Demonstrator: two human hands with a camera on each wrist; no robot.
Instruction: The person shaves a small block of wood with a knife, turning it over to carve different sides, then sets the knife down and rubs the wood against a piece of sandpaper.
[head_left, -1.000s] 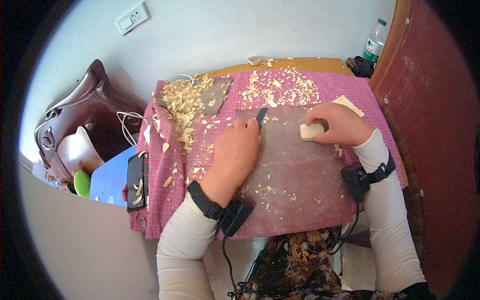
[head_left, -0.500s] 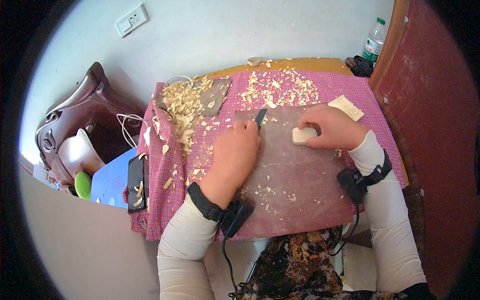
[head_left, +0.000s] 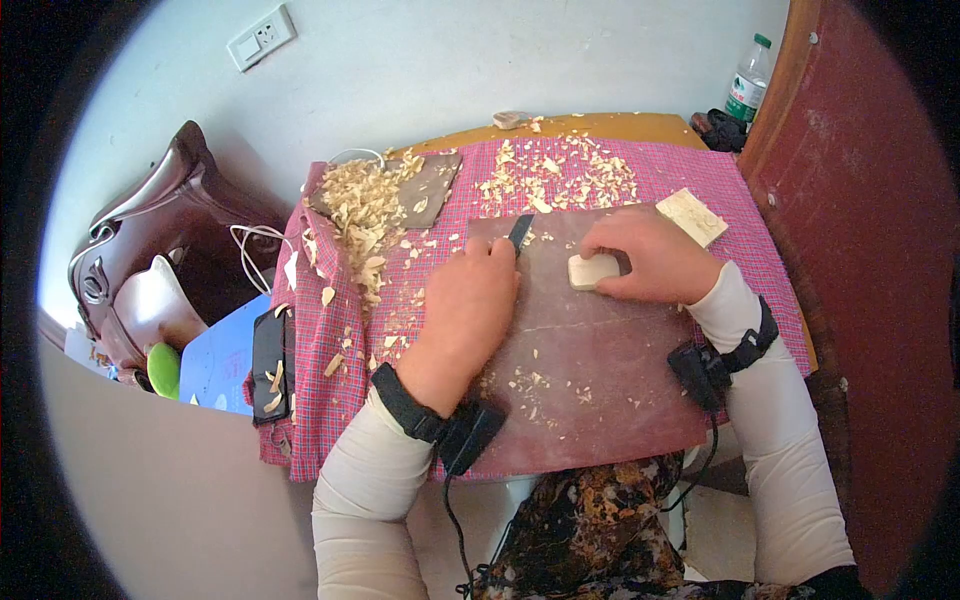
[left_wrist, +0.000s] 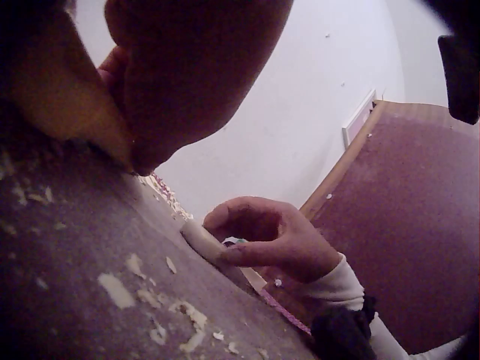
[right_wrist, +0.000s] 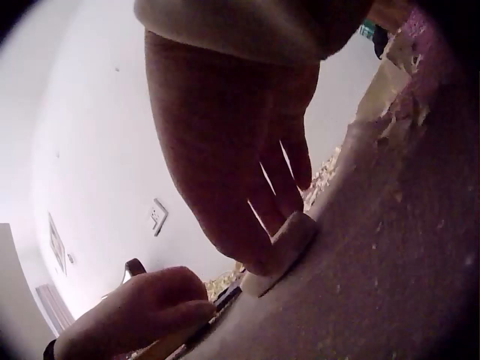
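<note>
Between the thumb and fingers of my right hand [head_left: 655,260] is a small pale wooden block [head_left: 588,272] with rounded corners. It lies flat on a large brown sandpaper-like sheet [head_left: 600,370]; the right wrist view shows the block [right_wrist: 289,251] low against the sheet, fingertips at its side. My left hand [head_left: 470,310] rests at the sheet's left edge, its fingers curled round a dark flat blade-like tool [head_left: 522,232]. Only the tool's far end sticks out past the knuckles; the rest is mostly hidden. Loose wood chips [head_left: 530,385] lie on the sheet nearer the body.
Pink checkered cloth [head_left: 765,250] covers the table. Wood shavings [head_left: 350,210] heap at back left beside a smaller brown sheet [head_left: 435,190], with more scattered at the back. A pale wood slab [head_left: 692,217] lies behind my right hand. A black phone-like object [head_left: 270,365] sits on the left edge.
My right hand has slid the wooden block leftward over the sheet, nearer my left hand. The pale slab behind it shows more fully. My left hand stays in place.
</note>
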